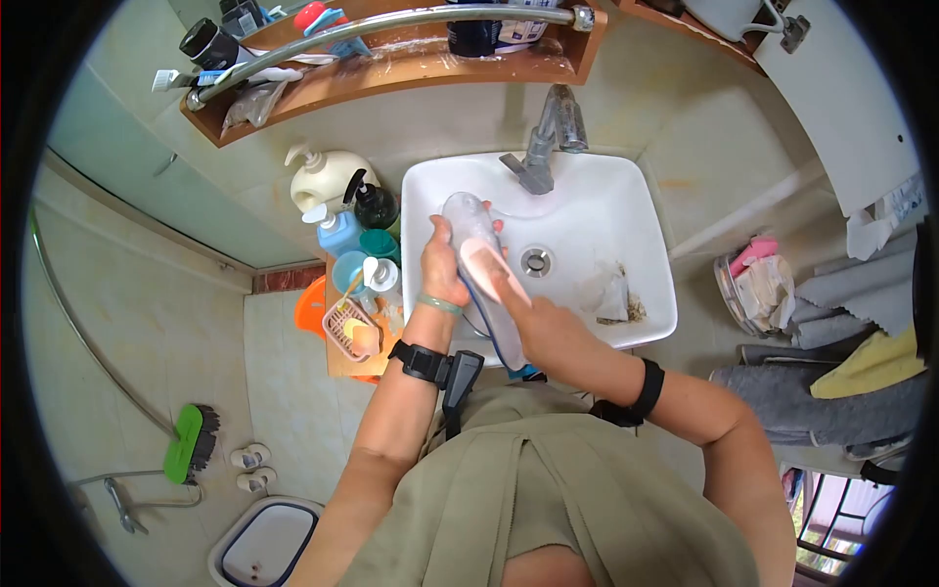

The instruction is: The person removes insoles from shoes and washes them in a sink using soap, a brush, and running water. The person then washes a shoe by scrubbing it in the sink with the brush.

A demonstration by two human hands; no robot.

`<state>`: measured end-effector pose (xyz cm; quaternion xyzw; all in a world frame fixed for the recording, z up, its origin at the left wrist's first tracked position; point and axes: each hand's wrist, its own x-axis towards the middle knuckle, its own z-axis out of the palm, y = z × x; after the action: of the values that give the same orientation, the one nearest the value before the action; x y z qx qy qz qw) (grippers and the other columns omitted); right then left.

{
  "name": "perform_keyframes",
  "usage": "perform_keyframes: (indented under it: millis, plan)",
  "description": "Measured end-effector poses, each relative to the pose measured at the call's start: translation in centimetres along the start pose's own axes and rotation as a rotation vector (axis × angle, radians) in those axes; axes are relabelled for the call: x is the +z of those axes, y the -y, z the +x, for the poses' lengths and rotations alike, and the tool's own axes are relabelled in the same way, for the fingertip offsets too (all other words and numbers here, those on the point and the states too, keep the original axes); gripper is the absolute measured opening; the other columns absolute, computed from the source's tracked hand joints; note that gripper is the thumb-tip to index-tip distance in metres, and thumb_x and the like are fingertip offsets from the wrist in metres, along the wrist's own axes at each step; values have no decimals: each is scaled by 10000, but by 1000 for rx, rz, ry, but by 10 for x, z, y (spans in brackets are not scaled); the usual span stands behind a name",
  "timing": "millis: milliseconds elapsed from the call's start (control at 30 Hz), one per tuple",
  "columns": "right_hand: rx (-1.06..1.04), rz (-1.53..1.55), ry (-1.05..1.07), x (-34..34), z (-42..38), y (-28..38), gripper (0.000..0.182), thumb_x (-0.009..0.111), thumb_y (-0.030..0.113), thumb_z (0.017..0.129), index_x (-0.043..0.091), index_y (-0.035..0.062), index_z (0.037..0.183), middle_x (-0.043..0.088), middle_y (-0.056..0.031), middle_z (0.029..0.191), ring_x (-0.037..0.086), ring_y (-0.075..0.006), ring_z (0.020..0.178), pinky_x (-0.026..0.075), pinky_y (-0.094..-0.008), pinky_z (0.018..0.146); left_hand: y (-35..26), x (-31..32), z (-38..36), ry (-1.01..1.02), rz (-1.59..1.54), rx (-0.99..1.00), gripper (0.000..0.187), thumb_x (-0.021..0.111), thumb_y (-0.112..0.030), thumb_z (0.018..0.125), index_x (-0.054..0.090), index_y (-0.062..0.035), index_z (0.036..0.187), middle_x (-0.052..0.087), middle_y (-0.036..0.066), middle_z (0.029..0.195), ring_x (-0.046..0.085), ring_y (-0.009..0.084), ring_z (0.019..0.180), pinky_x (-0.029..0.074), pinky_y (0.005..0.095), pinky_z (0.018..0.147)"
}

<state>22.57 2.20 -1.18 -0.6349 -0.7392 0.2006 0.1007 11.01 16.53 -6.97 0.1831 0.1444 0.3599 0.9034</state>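
My left hand (pixel 445 266) grips a long, pale grey shoe (pixel 464 209) with a dark blue edge, its fingertips showing on the far side. The shoe is tilted over the left part of the white sink (pixel 653 235). In my right hand (pixel 543 328) is a pale pink scrub brush (pixel 479 258), its back facing up. The brush lies against the shoe, and its bristles are hidden. A green bracelet (pixel 440 304) circles my left wrist.
A grey faucet (pixel 541 147) rises behind the sink. A crumpled clear bag (pixel 608 293) and brown debris lie at the basin's right. Pump bottles (pixel 337 230) and a pink soap basket (pixel 350 331) crowd the left. Overhead runs a wooden shelf (pixel 391 78); towels (pixel 831 391) hang at right.
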Motion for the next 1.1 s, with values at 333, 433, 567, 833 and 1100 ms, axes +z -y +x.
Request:
perform_keyframes:
  millis: [333, 433, 567, 833, 1100]
  plan:
    - [-43, 505, -352, -25, 62, -61, 517, 509, 68, 883, 396, 93, 1386, 617, -193, 949, 618, -261, 801, 523, -359, 661, -4, 7, -12, -109, 194, -82, 597, 305, -539, 955, 468, -50, 1254, 622, 155, 1073, 640, 270, 901, 547, 441, 759]
    - [-5, 490, -381, -27, 67, -69, 509, 557, 49, 878, 428, 72, 1369, 603, -119, 1074, 598, -114, 858, 521, -256, 683, -7, 18, -9, -62, 211, -143, 609, 316, -544, 950, 468, -46, 1266, 613, 163, 1107, 640, 261, 910, 552, 429, 749]
    - [4, 689, -463, -36, 71, -57, 560, 665, 138, 799, 488, 96, 1329, 608, -177, 896, 610, -224, 786, 491, -322, 628, -1, 35, -13, 34, 342, -270, 575, 412, -495, 944, 463, -15, 1256, 629, 150, 1068, 650, 260, 922, 562, 409, 756]
    - [-10, 405, -621, -29, 55, -90, 497, 594, 17, 783, 536, 84, 1272, 626, -191, 1057, 621, -301, 946, 504, -361, 809, 16, 21, -14, 187, 435, -384, 407, 608, -133, 868, 490, 16, 1228, 629, 125, 1077, 643, 230, 954, 554, 364, 750]
    - [233, 200, -757, -27, 30, -180, 526, 593, 40, 805, 488, 115, 1315, 604, -249, 1041, 598, -384, 954, 479, -405, 834, 23, -28, -13, 30, 768, -650, 468, 623, -20, 819, 485, 29, 1263, 628, 92, 1035, 633, 169, 912, 559, 290, 723]
